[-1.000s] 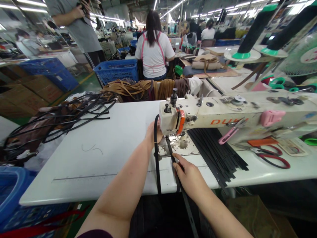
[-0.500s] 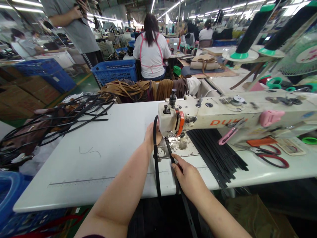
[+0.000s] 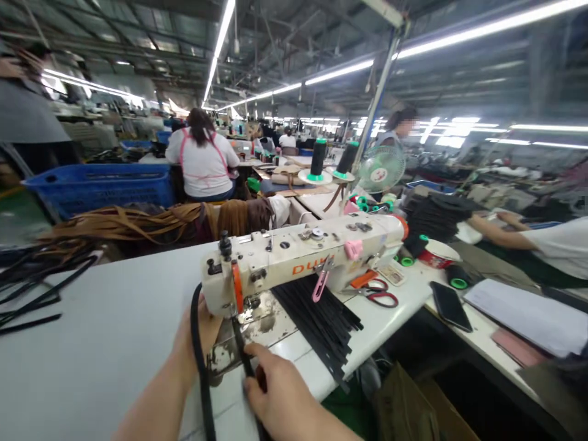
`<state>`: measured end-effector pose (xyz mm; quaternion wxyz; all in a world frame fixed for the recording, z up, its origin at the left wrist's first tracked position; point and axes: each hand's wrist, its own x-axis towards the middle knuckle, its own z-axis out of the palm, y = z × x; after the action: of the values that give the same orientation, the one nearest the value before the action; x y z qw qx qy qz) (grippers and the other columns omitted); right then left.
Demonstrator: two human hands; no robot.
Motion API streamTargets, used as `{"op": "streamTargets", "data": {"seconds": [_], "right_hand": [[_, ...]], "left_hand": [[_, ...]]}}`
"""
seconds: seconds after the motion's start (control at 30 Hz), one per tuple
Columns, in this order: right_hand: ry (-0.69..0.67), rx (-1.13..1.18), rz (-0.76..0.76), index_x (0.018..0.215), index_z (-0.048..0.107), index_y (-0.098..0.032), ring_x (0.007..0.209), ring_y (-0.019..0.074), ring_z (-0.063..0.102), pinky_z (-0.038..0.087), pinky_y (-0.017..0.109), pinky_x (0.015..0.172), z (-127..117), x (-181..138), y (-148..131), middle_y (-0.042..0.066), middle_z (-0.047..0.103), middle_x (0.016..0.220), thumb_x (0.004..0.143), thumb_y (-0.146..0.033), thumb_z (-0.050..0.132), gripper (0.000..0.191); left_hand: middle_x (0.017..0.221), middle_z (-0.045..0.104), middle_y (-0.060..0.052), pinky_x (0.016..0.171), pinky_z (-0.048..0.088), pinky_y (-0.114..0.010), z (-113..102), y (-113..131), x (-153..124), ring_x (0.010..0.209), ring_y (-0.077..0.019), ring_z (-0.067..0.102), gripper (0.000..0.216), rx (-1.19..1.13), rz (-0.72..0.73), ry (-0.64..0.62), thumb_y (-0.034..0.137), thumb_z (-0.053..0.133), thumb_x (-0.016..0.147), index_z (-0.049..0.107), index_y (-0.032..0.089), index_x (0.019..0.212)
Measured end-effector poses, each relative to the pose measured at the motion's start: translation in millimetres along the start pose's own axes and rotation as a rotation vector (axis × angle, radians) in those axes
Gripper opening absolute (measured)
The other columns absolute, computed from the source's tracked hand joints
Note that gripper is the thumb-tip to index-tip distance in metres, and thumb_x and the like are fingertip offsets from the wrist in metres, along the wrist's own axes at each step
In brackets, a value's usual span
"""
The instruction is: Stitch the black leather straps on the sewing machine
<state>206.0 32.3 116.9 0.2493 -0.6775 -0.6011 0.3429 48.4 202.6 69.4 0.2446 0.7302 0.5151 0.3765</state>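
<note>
A white sewing machine (image 3: 294,257) stands on the table, and a narrow black strap (image 3: 241,348) runs under its needle area toward me. My right hand (image 3: 278,387) pinches this strap between thumb and fingers, just in front of the presser foot. My left hand (image 3: 195,331) is beside the machine head on its left; its fingers are mostly hidden behind the head and a looped length of black strap that hangs down in front of the wrist. To the right of the needle plate, a bundle of black strips (image 3: 316,318) lies partly beneath the machine arm.
Red-handled scissors (image 3: 379,294) lie by the machine's base, and pink thread snips (image 3: 321,282) hang on its arm. Black thread cones (image 3: 318,159) and a green fan (image 3: 381,170) stand behind. A phone (image 3: 451,306) rests on the right-hand table. Co-workers sit ahead and at right.
My view has swung right and upward, bringing the right-hand table and another worker into sight. Both hands stay at the machine, the right still pinching the strap.
</note>
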Motion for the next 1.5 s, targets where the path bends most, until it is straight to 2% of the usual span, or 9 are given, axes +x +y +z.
{"op": "streamTargets", "data": {"seconds": [0.07, 0.17, 0.3, 0.37, 0.57, 0.77, 0.9, 1.23, 1.5], "right_hand": [[0.004, -0.030, 0.004, 0.140, 0.063, -0.027, 0.082, 0.0198, 0.072, 0.052, 0.025, 0.074, -0.2, 0.1, 1.6, 0.003, 0.079, 0.095, 0.081, -0.017, 0.060, 0.060], [-0.002, -0.067, 0.016, 0.139, 0.064, -0.028, 0.085, 0.0209, 0.073, 0.053, 0.025, 0.076, -0.7, 0.5, 2.5, 0.003, 0.079, 0.098, 0.077, -0.017, 0.062, 0.063], [-0.020, -0.072, -0.008, 0.133, 0.067, -0.029, 0.081, 0.0197, 0.072, 0.051, 0.023, 0.072, -1.7, 0.8, 1.8, 0.001, 0.080, 0.095, 0.073, -0.015, 0.064, 0.062], [-0.023, -0.070, -0.014, 0.129, 0.069, -0.029, 0.079, 0.0189, 0.071, 0.051, 0.022, 0.070, -4.0, 0.4, 1.5, 0.000, 0.079, 0.091, 0.074, -0.016, 0.065, 0.057], [0.159, -0.215, -0.037, 0.112, 0.075, -0.023, 0.097, 0.0216, 0.071, 0.053, 0.028, 0.088, -27.7, 0.7, 6.4, 0.006, 0.075, 0.108, 0.087, -0.017, 0.060, 0.030], [0.372, -0.496, 0.038, 0.119, 0.073, -0.018, 0.114, 0.0306, 0.063, 0.050, 0.042, 0.105, -47.8, 8.7, 25.8, 0.011, 0.070, 0.121, 0.089, -0.018, 0.068, 0.030], [0.399, -0.617, 0.048, 0.126, 0.071, -0.014, 0.113, 0.0329, 0.063, 0.050, 0.046, 0.104, -42.9, 16.9, 40.4, 0.013, 0.070, 0.120, 0.089, -0.022, 0.074, 0.038], [0.496, -0.669, 0.012, 0.112, 0.073, -0.018, 0.106, 0.0293, 0.064, 0.054, 0.043, 0.096, -32.8, 24.4, 54.0, 0.010, 0.071, 0.113, 0.090, -0.012, 0.071, 0.023], [0.492, -0.690, 0.054, 0.115, 0.073, -0.016, 0.103, 0.0299, 0.067, 0.055, 0.042, 0.093, -27.9, 29.1, 58.5, 0.013, 0.071, 0.111, 0.089, -0.010, 0.070, 0.027]], "left_hand": [[0.116, 0.077, -0.010, 0.106, 0.057, -0.049, 4.8, -14.1, -13.2, 0.121, -0.0344, 0.068, 0.035, 0.075, 0.066, -0.012, 0.039, 0.052, 0.092, 0.073, 0.021, 0.113], [0.110, 0.078, -0.009, 0.099, 0.062, -0.048, 12.8, -31.0, -42.6, 0.108, -0.0323, 0.074, 0.030, 0.168, 0.169, 0.006, 0.039, 0.051, 0.095, 0.075, 0.024, 0.099], [0.131, 0.074, -0.005, 0.098, 0.066, -0.045, 20.2, -47.1, -79.5, 0.123, -0.0318, 0.070, 0.035, 0.205, 0.441, 0.087, 0.040, 0.055, 0.096, 0.072, 0.028, 0.123], [0.137, 0.071, -0.003, 0.098, 0.066, -0.047, 20.7, -52.7, -88.7, 0.128, -0.0332, 0.067, 0.038, 0.240, 0.529, 0.063, 0.038, 0.057, 0.093, 0.072, 0.032, 0.128], [0.138, 0.070, 0.003, 0.101, 0.065, -0.044, 19.6, -63.0, -84.7, 0.131, -0.0316, 0.066, 0.039, 0.270, 0.532, -0.011, 0.032, 0.056, 0.092, 0.074, 0.038, 0.127], [0.134, 0.073, 0.000, 0.098, 0.066, -0.048, 31.1, -74.5, -82.2, 0.129, -0.0327, 0.067, 0.036, 0.387, 0.520, 0.033, 0.038, 0.053, 0.096, 0.075, 0.033, 0.124], [0.138, 0.070, -0.002, 0.099, 0.065, -0.043, 28.8, -74.2, -82.2, 0.129, -0.0301, 0.067, 0.039, 0.435, 0.534, -0.005, 0.042, 0.050, 0.099, 0.075, 0.030, 0.127], [0.132, 0.074, -0.004, 0.088, 0.069, -0.038, 20.2, -71.0, -75.1, 0.117, -0.0277, 0.074, 0.043, 0.385, 0.721, 0.082, 0.049, 0.043, 0.106, 0.076, 0.028, 0.124], [0.134, 0.073, -0.002, 0.096, 0.067, -0.037, 34.6, -86.9, -74.2, 0.127, -0.0270, 0.068, 0.042, 0.378, 0.615, 0.071, 0.049, 0.049, 0.102, 0.075, 0.027, 0.127]]}}
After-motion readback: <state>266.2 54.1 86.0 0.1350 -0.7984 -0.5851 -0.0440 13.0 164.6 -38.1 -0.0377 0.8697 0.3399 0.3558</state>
